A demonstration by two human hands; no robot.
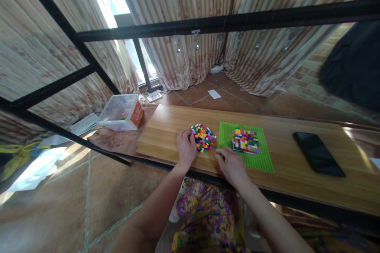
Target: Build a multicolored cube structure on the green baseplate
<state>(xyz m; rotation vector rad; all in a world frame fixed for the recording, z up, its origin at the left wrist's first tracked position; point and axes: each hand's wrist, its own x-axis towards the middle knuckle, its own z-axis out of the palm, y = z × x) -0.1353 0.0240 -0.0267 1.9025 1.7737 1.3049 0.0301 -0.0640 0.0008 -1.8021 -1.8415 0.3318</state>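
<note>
A heap of small, many-coloured building bricks [204, 138] lies on the wooden table. At its left edge is my left hand [187, 147], fingers curled in against the bricks; whatever they hold is hidden. To the right of the heap, a green baseplate [263, 163] carries a block of stacked bricks [246, 140] in mixed colours. My right hand [232, 164] rests near the plate's lower left corner, thumb and finger pinched together. A tiny orange-red brick [216, 152] shows at those fingertips.
A black phone [319, 154] lies on the right part of the wooden table [166, 126]. Left of the table stands a clear plastic box [120, 112] with an orange label. A black metal bar [208, 24] crosses beyond the table, before striped curtains [184, 0].
</note>
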